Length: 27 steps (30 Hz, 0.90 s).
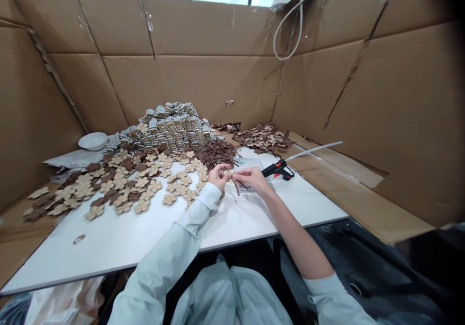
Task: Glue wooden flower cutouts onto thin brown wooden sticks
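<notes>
My left hand (pixel 219 177) and my right hand (pixel 255 178) meet over the white table (pixel 232 223), both with fingers pinched. Between their fingertips is a small piece, partly hidden, from which thin brown strips (pixel 238 187) hang down. Just beyond my left hand lies a heap of dark brown strips (pixel 217 153). Beige and brown flower cutouts (pixel 119 182) spread over the left half of the table. To the right of my right hand rests a black glue gun (pixel 279 169) with a long translucent glue stick (pixel 314 149) out of its back.
Stacked small packets (pixel 170 130) stand at the back. A pile of flower pieces with brown strips (pixel 265 137) lies back right. A white bowl (pixel 93 141) sits on plastic at the left. Cardboard walls (pixel 210 80) enclose the table; a white cable (pixel 300 29) hangs over them.
</notes>
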Motion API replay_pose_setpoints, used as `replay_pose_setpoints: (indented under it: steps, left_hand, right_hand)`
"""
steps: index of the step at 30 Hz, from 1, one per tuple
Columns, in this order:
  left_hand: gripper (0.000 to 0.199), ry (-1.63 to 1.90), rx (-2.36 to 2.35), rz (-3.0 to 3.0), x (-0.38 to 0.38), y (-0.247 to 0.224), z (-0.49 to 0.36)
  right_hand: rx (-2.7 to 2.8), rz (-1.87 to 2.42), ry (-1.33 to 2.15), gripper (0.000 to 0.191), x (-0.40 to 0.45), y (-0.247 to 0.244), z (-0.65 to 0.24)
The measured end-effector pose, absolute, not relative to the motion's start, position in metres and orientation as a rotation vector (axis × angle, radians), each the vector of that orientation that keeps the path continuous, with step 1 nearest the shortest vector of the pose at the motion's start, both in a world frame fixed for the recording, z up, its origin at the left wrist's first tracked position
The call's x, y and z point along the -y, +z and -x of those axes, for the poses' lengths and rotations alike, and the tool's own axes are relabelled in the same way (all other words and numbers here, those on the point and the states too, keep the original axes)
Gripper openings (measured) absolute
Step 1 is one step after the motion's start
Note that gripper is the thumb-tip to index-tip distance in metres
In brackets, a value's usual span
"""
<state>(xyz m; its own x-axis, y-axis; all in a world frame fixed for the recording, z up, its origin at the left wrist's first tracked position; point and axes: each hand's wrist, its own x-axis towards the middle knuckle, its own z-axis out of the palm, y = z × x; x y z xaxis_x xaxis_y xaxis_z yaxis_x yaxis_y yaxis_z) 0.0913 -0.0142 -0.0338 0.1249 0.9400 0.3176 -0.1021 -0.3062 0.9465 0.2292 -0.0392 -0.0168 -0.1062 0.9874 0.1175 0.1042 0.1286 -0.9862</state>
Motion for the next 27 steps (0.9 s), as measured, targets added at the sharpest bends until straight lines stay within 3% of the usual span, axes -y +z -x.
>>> replay_pose_setpoints:
  steps: [10,14,19,23,27]
  left_hand:
    - [0.038,1.292,-0.887,-1.255,0.01,-0.031,-0.09]
    - [0.034,1.425,-1.013,-1.095,0.003,-0.025,-0.079]
    - [0.023,1.558,-1.065,-0.986,-0.011,-0.011,-0.045]
    - [0.015,1.263,-1.131,-1.346,-0.011,-0.009,-0.029]
    - [0.017,0.899,-1.189,-1.956,0.002,-0.02,-0.03]
  right_hand:
    - [1.404,1.112,1.116,0.034,0.033,-0.024,-0.23]
    - [1.364,1.119,1.087,0.036,0.035,-0.02,-0.228]
    - [1.143,1.136,0.768,0.041,0.033,-0.017,-0.235]
    - [1.049,1.149,0.576,0.04,0.033,-0.016,-0.24]
    - [1.19,1.28,0.698,0.034,0.033,-0.018,-0.241]
